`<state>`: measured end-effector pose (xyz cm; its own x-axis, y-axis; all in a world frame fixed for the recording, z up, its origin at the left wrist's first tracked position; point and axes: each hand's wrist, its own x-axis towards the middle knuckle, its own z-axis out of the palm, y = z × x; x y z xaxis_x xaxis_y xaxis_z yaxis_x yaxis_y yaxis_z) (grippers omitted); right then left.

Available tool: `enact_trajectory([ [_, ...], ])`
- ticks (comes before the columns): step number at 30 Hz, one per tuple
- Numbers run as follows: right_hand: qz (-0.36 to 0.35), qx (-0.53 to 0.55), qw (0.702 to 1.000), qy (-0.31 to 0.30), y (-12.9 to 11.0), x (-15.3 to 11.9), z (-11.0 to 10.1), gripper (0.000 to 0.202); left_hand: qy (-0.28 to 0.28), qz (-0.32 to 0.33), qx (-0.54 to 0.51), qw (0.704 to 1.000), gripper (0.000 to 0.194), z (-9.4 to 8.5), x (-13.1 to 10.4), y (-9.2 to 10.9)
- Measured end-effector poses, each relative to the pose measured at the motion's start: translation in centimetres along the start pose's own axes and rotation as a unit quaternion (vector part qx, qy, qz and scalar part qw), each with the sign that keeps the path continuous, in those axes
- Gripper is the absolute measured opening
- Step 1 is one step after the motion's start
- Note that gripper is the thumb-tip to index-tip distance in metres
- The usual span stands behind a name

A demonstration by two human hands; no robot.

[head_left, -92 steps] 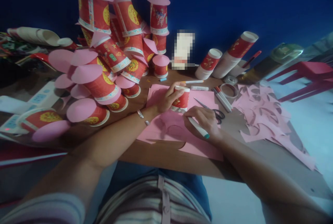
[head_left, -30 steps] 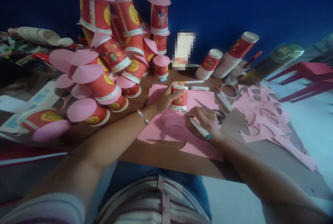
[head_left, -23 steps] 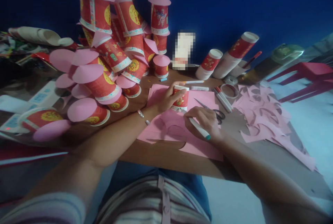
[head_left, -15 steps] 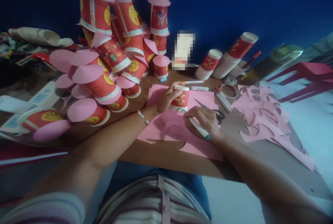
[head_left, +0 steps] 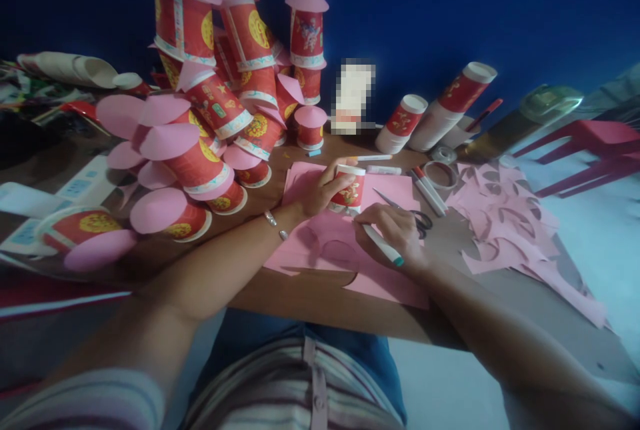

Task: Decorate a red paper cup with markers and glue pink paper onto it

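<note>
My left hand (head_left: 323,191) is wrapped round a red paper cup (head_left: 351,191) with a white rim and gold printing, held above pink paper (head_left: 330,240). My right hand (head_left: 390,230) grips a white marker (head_left: 379,242) with a green end; its tip is close to the cup's lower edge, though I cannot tell if it touches. Scissors (head_left: 423,219) lie partly under my right hand, blades pointing to the far left. A white marker (head_left: 383,170) and an orange-and-white pen (head_left: 373,158) rest just beyond the cup.
Red cups with pink cone tops (head_left: 253,33) are piled high on the left. Stacked cups (head_left: 451,107) lean at the back right, near a tape roll (head_left: 440,175) and two markers (head_left: 429,193). Pink paper scraps (head_left: 515,223) cover the right side. A red stool (head_left: 595,143) stands beyond.
The cup in my left hand has shifted and tilted very slightly. My right hand stays nearly where it was, still holding the marker.
</note>
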<state>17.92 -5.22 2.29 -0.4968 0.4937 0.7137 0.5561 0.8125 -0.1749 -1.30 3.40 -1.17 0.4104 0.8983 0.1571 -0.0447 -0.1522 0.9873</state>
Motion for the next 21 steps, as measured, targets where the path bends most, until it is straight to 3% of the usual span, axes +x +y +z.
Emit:
enact_trajectory([
  [4,-0.001,-0.005,1.0,-0.009,0.21,-0.24,0.1,0.016,-0.009,-0.028,-0.033,0.999,0.051,0.08,-0.06,0.25],
  [10,0.0,0.0,1.0,-0.004,0.36,-0.24,0.12,0.016,-0.008,-0.003,0.002,1.0,0.047,0.18,-0.07,0.76],
  [21,0.011,-0.018,1.0,0.015,0.16,0.07,-0.1,0.018,-0.005,-0.022,-0.03,0.999,0.049,0.06,-0.01,0.2],
])
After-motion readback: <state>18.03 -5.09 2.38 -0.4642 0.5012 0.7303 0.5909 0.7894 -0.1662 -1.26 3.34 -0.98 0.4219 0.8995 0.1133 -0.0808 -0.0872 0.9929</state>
